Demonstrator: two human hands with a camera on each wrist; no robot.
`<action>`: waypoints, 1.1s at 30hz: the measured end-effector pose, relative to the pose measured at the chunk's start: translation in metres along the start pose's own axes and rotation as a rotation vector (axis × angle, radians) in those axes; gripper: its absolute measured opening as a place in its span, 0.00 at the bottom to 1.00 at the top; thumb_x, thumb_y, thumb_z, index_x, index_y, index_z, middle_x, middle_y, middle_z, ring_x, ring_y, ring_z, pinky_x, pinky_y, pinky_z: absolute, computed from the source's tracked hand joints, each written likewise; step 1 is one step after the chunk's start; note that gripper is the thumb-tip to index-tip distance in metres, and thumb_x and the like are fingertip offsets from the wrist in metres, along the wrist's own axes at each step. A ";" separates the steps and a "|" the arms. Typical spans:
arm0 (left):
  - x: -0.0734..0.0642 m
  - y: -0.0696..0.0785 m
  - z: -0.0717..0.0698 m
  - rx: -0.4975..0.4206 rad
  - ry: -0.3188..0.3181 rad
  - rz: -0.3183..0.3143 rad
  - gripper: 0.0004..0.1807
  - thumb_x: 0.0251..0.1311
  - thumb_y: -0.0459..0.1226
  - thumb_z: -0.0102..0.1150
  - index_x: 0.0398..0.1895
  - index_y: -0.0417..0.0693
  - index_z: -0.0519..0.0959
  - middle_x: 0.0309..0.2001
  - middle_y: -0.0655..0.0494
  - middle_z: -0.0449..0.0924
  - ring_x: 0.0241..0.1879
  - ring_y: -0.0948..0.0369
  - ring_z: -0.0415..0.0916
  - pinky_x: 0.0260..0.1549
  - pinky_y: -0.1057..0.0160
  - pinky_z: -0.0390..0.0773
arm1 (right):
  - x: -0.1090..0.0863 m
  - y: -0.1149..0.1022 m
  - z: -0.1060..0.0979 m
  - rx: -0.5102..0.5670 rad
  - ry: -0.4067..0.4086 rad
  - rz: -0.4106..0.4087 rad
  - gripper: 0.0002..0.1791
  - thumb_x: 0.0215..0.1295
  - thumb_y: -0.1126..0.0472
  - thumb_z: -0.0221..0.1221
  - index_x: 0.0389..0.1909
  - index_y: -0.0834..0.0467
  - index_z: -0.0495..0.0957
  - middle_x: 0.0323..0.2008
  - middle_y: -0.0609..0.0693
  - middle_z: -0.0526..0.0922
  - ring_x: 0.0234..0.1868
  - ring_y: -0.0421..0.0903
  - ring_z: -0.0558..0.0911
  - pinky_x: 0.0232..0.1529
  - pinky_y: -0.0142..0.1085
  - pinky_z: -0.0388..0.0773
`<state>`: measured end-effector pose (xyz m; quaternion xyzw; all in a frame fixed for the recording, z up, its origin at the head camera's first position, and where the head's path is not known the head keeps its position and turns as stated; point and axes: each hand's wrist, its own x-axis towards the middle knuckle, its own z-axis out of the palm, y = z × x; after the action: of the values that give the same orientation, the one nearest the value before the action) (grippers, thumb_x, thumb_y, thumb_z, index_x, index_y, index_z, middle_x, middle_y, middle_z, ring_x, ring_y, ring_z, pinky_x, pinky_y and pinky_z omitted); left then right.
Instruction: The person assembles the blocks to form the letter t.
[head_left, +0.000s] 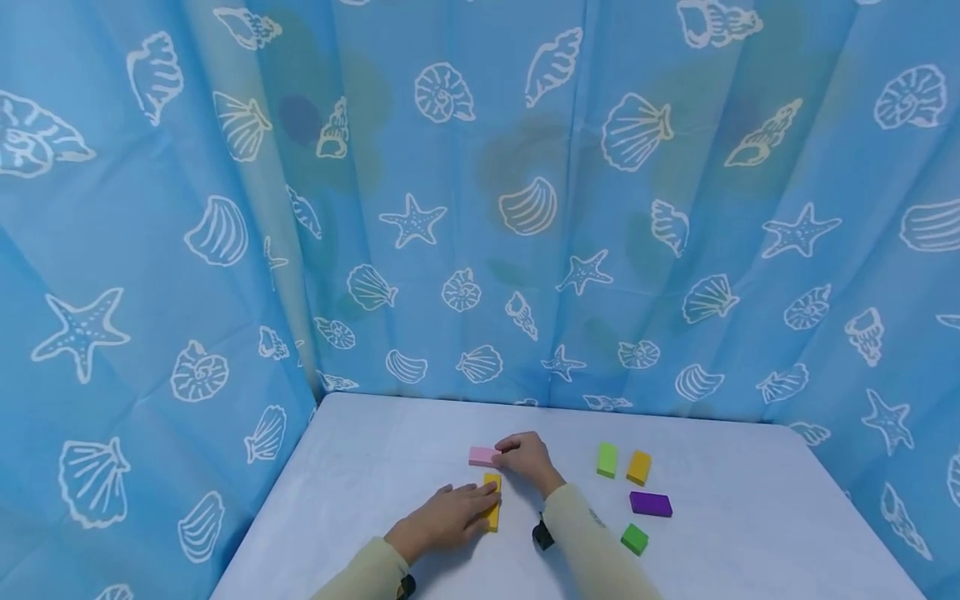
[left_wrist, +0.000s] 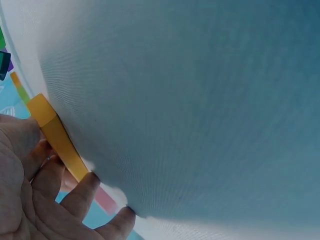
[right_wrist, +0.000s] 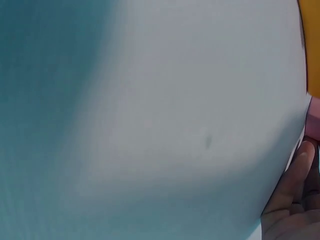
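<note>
My left hand [head_left: 452, 518] rests with spread fingers across a long yellow block [head_left: 492, 520] lying on the white table. In the left wrist view, the thumb and nearer fingers reach over this yellow block [left_wrist: 65, 147], and two fingertips [left_wrist: 90, 179] sit lower along its side. My right hand [head_left: 527, 460] pinches the right end of a pink block [head_left: 481, 457], which lies crosswise just beyond the yellow block's far end. In the right wrist view, the fingertips [right_wrist: 303, 152] are at the pink block [right_wrist: 313, 120], close to the yellow block's corner [right_wrist: 312, 60].
To the right of my right arm lie a light green block [head_left: 607, 459], an orange block [head_left: 639, 467], a purple block [head_left: 651, 504] and a green block [head_left: 634, 538]. A blue shell-patterned curtain [head_left: 480, 250] hangs behind the table [head_left: 375, 467] and on both sides.
</note>
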<state>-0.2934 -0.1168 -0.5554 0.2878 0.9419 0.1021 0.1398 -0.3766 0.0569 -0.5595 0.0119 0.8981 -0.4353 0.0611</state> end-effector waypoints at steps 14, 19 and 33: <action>0.000 0.003 -0.005 -0.045 -0.017 -0.016 0.28 0.71 0.53 0.51 0.73 0.68 0.64 0.74 0.68 0.61 0.73 0.55 0.62 0.66 0.35 0.64 | -0.010 -0.005 0.005 0.015 -0.015 0.002 0.10 0.57 0.58 0.71 0.40 0.53 0.88 0.44 0.50 0.86 0.46 0.50 0.79 0.60 0.51 0.77; 0.001 0.003 -0.004 -0.043 -0.018 -0.021 0.28 0.71 0.54 0.51 0.73 0.68 0.65 0.74 0.69 0.61 0.73 0.56 0.62 0.66 0.33 0.63 | -0.011 -0.004 0.008 0.022 -0.013 -0.006 0.10 0.57 0.58 0.71 0.41 0.53 0.88 0.43 0.49 0.86 0.46 0.50 0.79 0.59 0.51 0.78; 0.004 0.000 -0.001 -0.022 -0.016 -0.012 0.29 0.70 0.54 0.51 0.73 0.67 0.65 0.74 0.68 0.62 0.73 0.56 0.62 0.65 0.34 0.65 | -0.011 -0.003 0.008 0.019 -0.033 -0.025 0.11 0.58 0.57 0.71 0.42 0.52 0.88 0.44 0.50 0.86 0.48 0.50 0.80 0.59 0.51 0.79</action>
<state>-0.2969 -0.1141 -0.5549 0.2812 0.9414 0.1092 0.1509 -0.3653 0.0492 -0.5608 -0.0060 0.8928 -0.4448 0.0703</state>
